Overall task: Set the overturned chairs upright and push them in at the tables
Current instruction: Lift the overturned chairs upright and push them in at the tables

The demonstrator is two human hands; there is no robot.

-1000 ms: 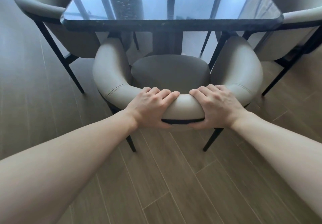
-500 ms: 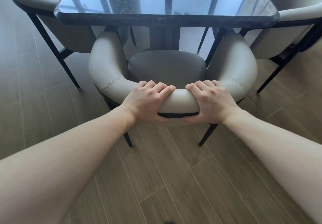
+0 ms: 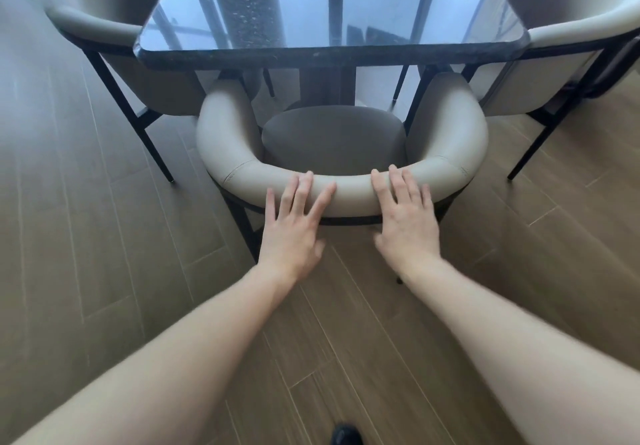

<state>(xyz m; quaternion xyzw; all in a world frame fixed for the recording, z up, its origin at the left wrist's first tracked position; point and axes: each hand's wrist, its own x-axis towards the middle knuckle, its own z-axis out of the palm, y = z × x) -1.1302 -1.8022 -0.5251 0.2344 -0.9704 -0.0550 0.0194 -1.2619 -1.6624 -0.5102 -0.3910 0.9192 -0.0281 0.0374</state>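
- Standing upright on its dark legs, the beige chair [image 3: 343, 153] sits at the near edge of the table [image 3: 332, 53], its two arm ends reaching just under that edge and its grey seat cushion [image 3: 334, 139] mostly out in front of it.
- The chair's curved padded backrest [image 3: 349, 191] faces the camera, on the side of the chair farthest from the table.
- The left hand [image 3: 294, 226] lies flat and open on the backrest, left of its middle, fingers spread and extended over the padding, grasping nothing.
- The right hand [image 3: 407, 219] does the same to the right of the middle, palm down, fingers straight and loose, thumb hanging below the backrest; it grips nothing either.
- Both bare forearms run from the bottom corners of the view up to the chair.
- The table has a dark, glossy top with rounded corners that mirrors window frames, and a thick central column below it.
- A second chair [image 3: 114, 46] of the same kind stands upright at the table's left side, tucked against it.
- A third chair [image 3: 561, 60] stands upright at the table's right side, likewise close in.
- Wood-look plank flooring [image 3: 104, 236] surrounds the table on every visible side.
- A dark shoe tip [image 3: 344, 436] shows at the bottom edge, on the floor well back from the table.
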